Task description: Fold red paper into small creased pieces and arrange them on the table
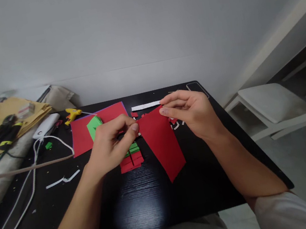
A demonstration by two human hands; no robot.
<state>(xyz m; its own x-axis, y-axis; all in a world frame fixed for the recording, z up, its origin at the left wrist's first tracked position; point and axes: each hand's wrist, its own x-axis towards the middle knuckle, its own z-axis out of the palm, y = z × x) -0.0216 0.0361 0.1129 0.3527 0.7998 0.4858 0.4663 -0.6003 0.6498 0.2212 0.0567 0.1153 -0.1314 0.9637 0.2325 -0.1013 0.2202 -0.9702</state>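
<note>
Both of my hands hold a red paper sheet [162,142] above the black table [145,202]. My left hand [113,141] pinches its upper left corner with thumb and fingers closed. My right hand [189,112] pinches the upper right corner. The sheet hangs tilted toward me. Under my left hand lies a small stack of red and green paper pieces [133,159]. A larger red sheet [85,132] with a folded green piece [94,125] on it lies to the left.
A yellow glue gun [72,114] and a white paper strip [145,106] lie at the table's back. White cables [34,179] and paper scraps [64,180] are on the left. A cluttered surface with brown envelopes [8,116] is far left, a white chair [269,103] right.
</note>
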